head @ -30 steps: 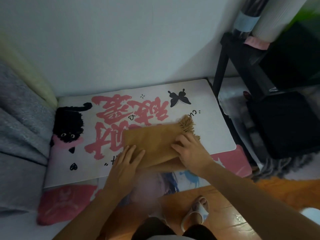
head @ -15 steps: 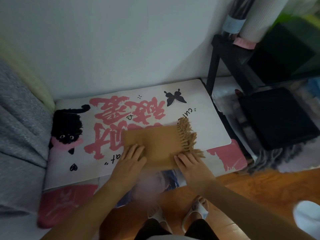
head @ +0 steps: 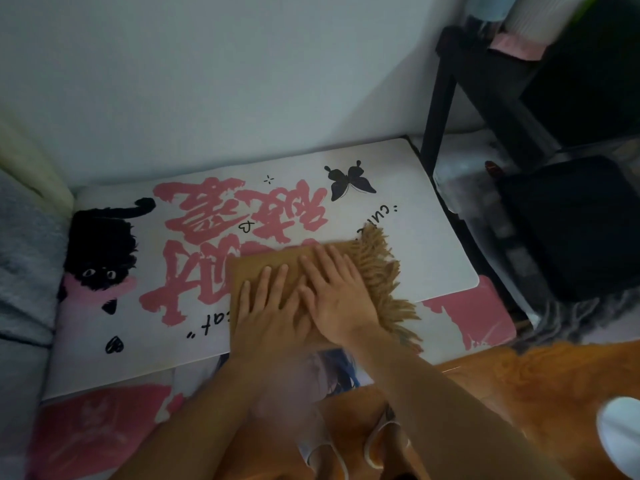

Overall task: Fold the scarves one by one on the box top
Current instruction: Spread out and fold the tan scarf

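Since half a second ago, our two hands have come off the near edge of the scarf and now lie side by side on top of it, and the folded cloth looks shorter from left to right than it did.

Behind everything we see the pale wall point(head: 214, 81). Against it sits the white box top printed with large pink brush characters point(head: 433, 244), with a black cat drawn at its left end and a black butterfly towards the right. A grey fabric cushion point(head: 24, 271) borders the box top on the left. To the right stands a black metal shelf frame point(head: 446, 98), with a dark soft bag point(head: 568, 230) on the floor below it. Orange wooden floor point(head: 519, 393) shows at the bottom right, and our pale slippers point(head: 381, 445) are just visible beneath our arms.

On the right half of the box top, near its front edge, lies the folded tan woollen scarf point(head: 266, 258), its tasselled fringe point(head: 381, 271) fanning out to the right, some strands trailing over the front edge.

Our right hand point(head: 339, 292) rests flat on the scarf, fingers straight and slightly spread, next to the fringe. Our left hand point(head: 266, 313) lies flat just beside it, fingers also straight, pressing the left part of the cloth. The two hands touch or slightly overlap at the middle; neither grips anything.
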